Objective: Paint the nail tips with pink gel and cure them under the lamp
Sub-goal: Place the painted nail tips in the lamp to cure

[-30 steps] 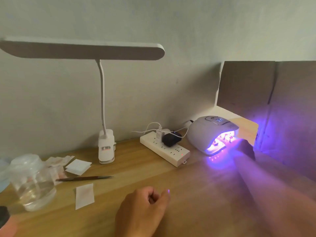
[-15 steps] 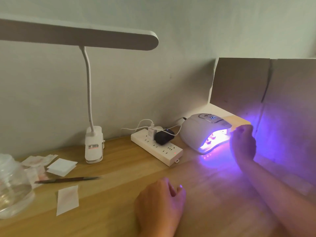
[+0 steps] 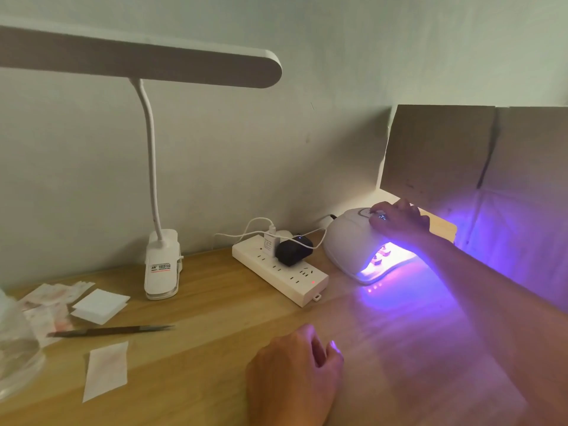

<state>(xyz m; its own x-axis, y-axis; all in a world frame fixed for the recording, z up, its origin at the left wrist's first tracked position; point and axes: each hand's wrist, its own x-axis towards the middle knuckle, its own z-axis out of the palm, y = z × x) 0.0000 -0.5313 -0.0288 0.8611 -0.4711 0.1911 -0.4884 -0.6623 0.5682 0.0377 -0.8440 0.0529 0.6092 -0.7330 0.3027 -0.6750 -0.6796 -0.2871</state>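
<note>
Head view: we see the right hand laid on top of the curing lamp, its fingers relaxed and touching the control panel, whose display we cannot read. The left hand rests on the table, loosely curled and holding nothing. Nail tips lie inside the lamp's violet-lit mouth. Just beside it lies a power strip. Farther left stands a clip lamp whose label is too blurred to read.

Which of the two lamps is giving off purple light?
The dome-shaped nail curing lamp, with the right hand on its top; the clip-on desk lamp shows no purple glow.
</note>
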